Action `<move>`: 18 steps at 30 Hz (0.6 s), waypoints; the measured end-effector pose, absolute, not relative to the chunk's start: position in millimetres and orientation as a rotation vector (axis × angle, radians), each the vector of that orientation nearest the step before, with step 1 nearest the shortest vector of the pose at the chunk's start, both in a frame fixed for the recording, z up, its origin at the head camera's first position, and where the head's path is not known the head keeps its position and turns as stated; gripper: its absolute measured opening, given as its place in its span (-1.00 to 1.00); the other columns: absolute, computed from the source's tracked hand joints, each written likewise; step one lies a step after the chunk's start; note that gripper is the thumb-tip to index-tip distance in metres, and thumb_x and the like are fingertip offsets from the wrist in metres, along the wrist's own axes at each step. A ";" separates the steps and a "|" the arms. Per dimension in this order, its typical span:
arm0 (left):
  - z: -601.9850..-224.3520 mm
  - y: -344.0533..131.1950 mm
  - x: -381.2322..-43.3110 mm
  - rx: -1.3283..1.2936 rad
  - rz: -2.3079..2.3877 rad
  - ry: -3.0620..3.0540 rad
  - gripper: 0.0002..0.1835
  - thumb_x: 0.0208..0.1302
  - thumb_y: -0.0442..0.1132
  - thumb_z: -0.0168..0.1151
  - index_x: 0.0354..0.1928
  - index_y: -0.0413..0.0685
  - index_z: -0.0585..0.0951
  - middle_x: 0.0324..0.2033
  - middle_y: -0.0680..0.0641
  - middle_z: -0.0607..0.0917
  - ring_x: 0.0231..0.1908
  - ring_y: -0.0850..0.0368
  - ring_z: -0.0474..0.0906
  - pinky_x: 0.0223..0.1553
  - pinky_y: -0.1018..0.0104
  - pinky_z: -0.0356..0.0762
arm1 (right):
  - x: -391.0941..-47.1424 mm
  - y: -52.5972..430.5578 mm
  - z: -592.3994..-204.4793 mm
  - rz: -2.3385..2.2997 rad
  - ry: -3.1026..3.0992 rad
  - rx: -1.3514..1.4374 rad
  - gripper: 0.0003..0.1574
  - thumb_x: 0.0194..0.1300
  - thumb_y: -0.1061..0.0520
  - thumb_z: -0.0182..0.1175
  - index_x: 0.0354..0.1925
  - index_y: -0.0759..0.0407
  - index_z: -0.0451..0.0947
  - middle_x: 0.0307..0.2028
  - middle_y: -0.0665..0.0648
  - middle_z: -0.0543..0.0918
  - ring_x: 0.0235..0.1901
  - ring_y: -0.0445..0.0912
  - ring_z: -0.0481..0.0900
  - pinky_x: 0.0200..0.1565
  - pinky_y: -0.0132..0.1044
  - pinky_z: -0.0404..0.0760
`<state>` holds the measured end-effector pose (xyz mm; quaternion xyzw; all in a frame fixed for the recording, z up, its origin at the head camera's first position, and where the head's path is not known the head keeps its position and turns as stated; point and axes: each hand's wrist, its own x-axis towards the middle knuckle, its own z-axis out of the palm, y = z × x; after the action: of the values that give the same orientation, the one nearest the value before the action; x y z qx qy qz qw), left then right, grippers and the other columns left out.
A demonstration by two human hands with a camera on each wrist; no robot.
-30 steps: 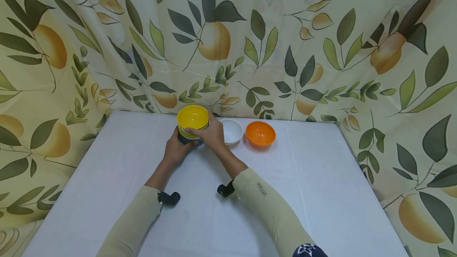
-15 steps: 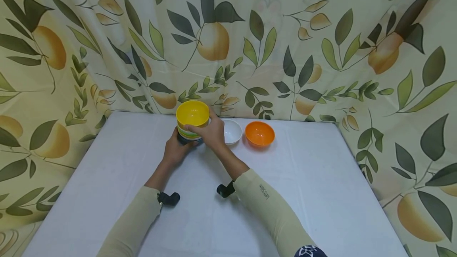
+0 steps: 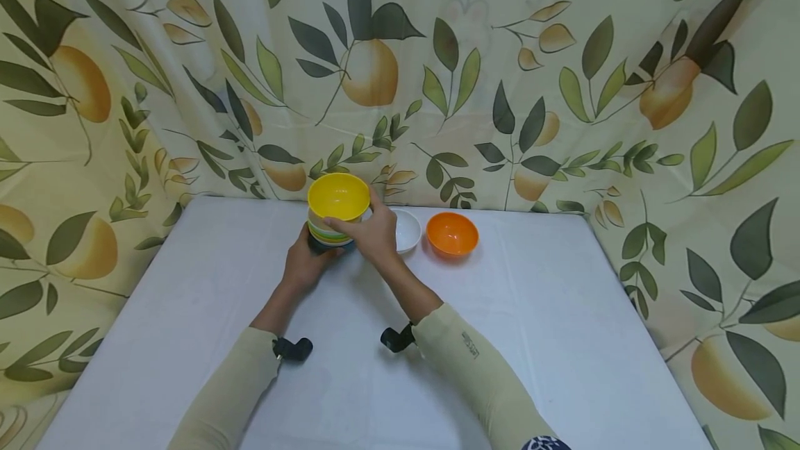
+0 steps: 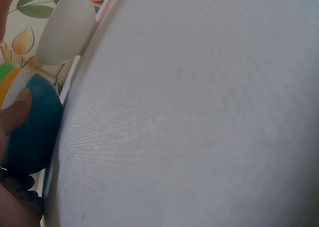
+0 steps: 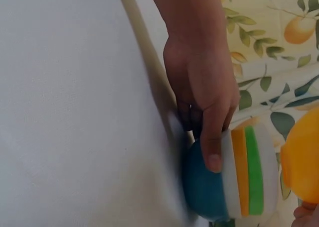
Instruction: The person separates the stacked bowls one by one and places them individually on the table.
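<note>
My left hand [image 3: 305, 264] grips the blue bowl [image 5: 202, 182] at the bottom of a stack, thumb against its side. Nested in that bowl are white, orange and green bowls, with another white bowl [image 5: 269, 174] uppermost; their rims show as bands. My right hand [image 3: 377, 233] holds a yellow bowl [image 3: 338, 194] above the stack. In the right wrist view a gap separates the yellow bowl from the stack, and only a few right-hand fingers [image 5: 305, 216] show at the corner. The left wrist view shows the blue bowl [image 4: 39, 130] under my left thumb.
Just right of my right hand stands a white bowl [image 3: 407, 230], partly covered by it. An orange bowl [image 3: 453, 235] sits beside that one. All are near the back edge of the white-covered table [image 3: 531, 311], before a fruit-patterned curtain [image 3: 462, 158].
The yellow bowl has risen a little from the stack in my right hand, exposing more of the bowls beneath. My left hand stays at the bottom bowl.
</note>
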<state>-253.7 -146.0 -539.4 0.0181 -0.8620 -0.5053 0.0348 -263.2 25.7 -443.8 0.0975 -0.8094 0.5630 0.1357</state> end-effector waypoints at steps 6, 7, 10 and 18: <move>-540.5 -146.7 -253.4 0.051 -1.553 -2.648 0.09 0.23 0.12 0.56 0.63 -0.01 0.13 0.44 -0.25 0.44 0.40 -0.23 0.37 0.46 -0.19 0.28 | -257.4 33.2 -441.3 1.640 -2.288 0.300 0.09 -0.02 -0.15 0.72 0.40 0.13 0.51 0.19 -0.01 0.69 0.22 -0.11 0.56 0.41 -0.01 0.40; -540.7 -146.8 -253.3 0.051 -1.552 -2.650 0.09 0.24 0.11 0.56 0.64 -0.02 0.12 0.45 -0.26 0.43 0.41 -0.23 0.36 0.46 -0.18 0.28 | -256.8 35.0 -441.2 1.640 -2.281 0.300 0.09 -0.02 -0.14 0.72 0.40 0.12 0.51 0.18 -0.01 0.70 0.21 -0.12 0.56 0.41 -0.02 0.41; -541.0 -146.8 -253.1 0.053 -1.550 -2.649 0.10 0.24 0.09 0.56 0.65 -0.03 0.11 0.46 -0.26 0.42 0.43 -0.22 0.34 0.47 -0.17 0.27 | -254.7 40.0 -440.7 1.644 -2.265 0.281 0.11 -0.02 -0.12 0.72 0.41 0.16 0.50 0.19 0.02 0.70 0.22 -0.10 0.56 0.42 -0.02 0.39; -540.0 -146.2 -253.4 0.051 -1.532 -2.661 0.12 0.26 0.03 0.56 0.66 -0.07 0.06 0.52 -0.28 0.34 0.50 -0.24 0.24 0.52 -0.18 0.18 | -251.6 53.1 -442.1 1.642 -2.270 0.157 0.18 0.02 -0.11 0.70 0.49 0.23 0.42 0.32 0.10 0.62 0.33 -0.06 0.51 0.46 -0.02 0.35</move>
<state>-253.4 -146.2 -540.0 0.0167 -0.8659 -0.4987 0.0354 -251.6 53.1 -442.1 0.0552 -0.7976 0.5770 0.1670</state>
